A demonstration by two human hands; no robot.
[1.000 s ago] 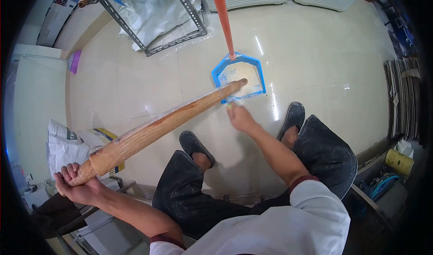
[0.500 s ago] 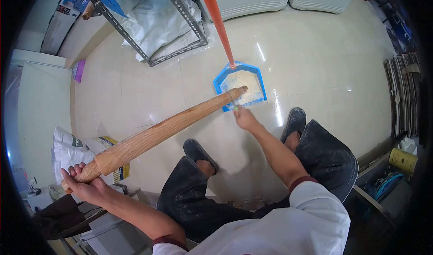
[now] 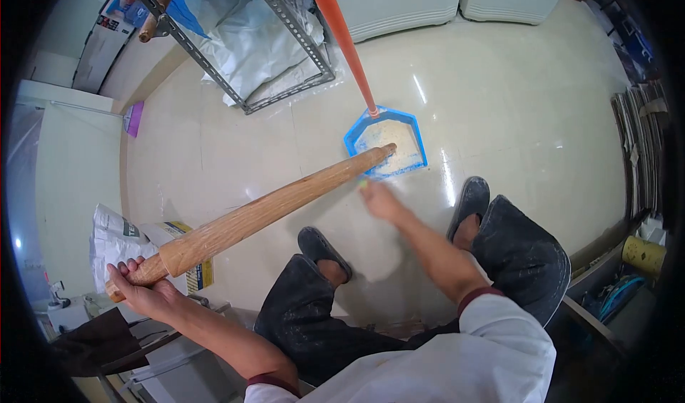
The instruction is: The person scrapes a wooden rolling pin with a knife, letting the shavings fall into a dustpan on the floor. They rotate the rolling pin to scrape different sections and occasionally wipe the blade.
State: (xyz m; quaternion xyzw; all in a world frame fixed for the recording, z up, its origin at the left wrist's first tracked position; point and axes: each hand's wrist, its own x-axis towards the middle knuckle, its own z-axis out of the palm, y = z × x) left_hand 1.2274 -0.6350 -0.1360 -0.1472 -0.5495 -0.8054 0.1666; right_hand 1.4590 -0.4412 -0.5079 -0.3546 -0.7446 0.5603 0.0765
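My left hand (image 3: 141, 289) grips the narrow handle end of a long wooden rolling pin (image 3: 264, 212), which slants down toward the floor. Its far tip rests over a blue dustpan (image 3: 421, 133) holding pale powder or crumbs, with an orange handle (image 3: 341, 32) rising from it. My right hand (image 3: 378, 200) is blurred, low near the pin's tip and the dustpan's front edge, pinching a small greenish object I cannot identify. My two dark shoes (image 3: 322, 245) stand on the cream tiled floor.
A metal shelf frame (image 3: 285, 68) with white sacks stands at the back left. White cabinets (image 3: 399, 0) line the far wall. A white bag and yellow box (image 3: 121, 239) sit at left, stacked cardboard (image 3: 638, 153) and clutter at right.
My right hand has pulled back a little from the dustpan toward me and is now motion-blurred. The view has shifted slightly; the rolling pin stays aimed at the dustpan.
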